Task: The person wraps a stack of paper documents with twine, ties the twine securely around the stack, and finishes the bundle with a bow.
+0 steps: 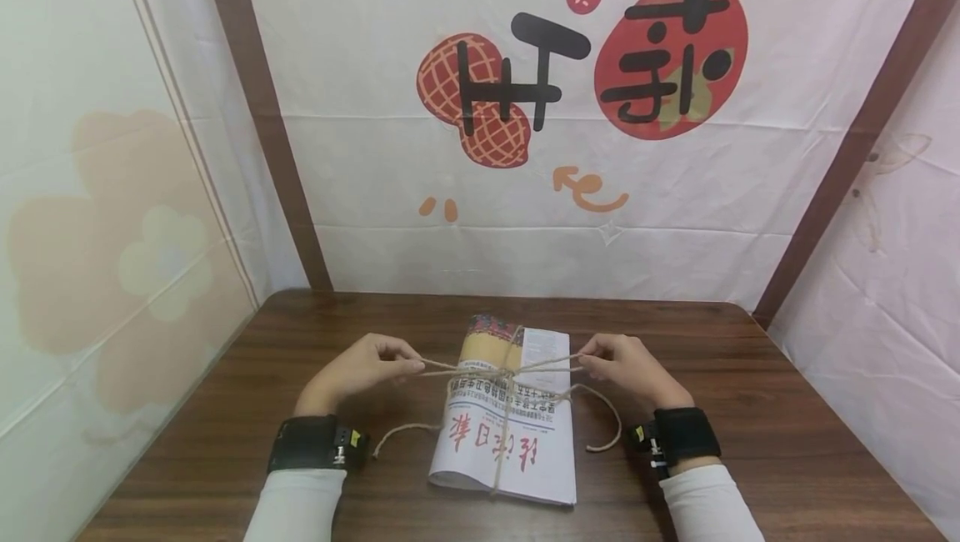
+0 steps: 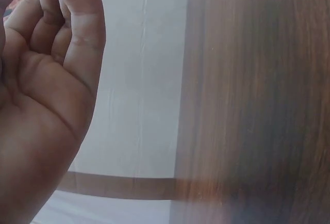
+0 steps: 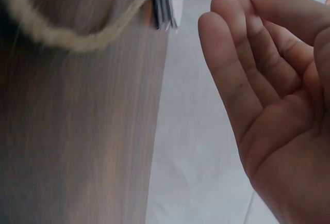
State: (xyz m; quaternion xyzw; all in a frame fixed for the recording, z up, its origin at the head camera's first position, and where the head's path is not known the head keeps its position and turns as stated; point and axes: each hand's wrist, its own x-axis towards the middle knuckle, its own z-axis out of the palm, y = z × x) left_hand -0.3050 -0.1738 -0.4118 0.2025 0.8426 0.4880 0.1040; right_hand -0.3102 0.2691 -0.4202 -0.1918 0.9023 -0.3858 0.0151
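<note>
A folded newspaper [image 1: 487, 459] lies on the table, with twine [image 1: 507, 434] running lengthwise and crosswise over it and meeting in a knot near its middle. To the left of the paper, my left hand [image 1: 367, 371] pinches a loop of the twine between thumb and fingers. My right hand [image 1: 626, 367] pinches another loop on the right side. Both loops stretch nearly level above the paper. One loose twine end [image 1: 405, 429] trails out to the left; another [image 1: 617, 421] curves down at the right. In the left wrist view the left hand's fingertips are cut off at the top.
The brown wooden table [image 1: 225, 442] has rounded far corners. Behind it hangs a white printed cloth [image 1: 375, 258], and further cloths close off the left and right sides. Black camera bands [image 1: 303, 442] sit on both wrists.
</note>
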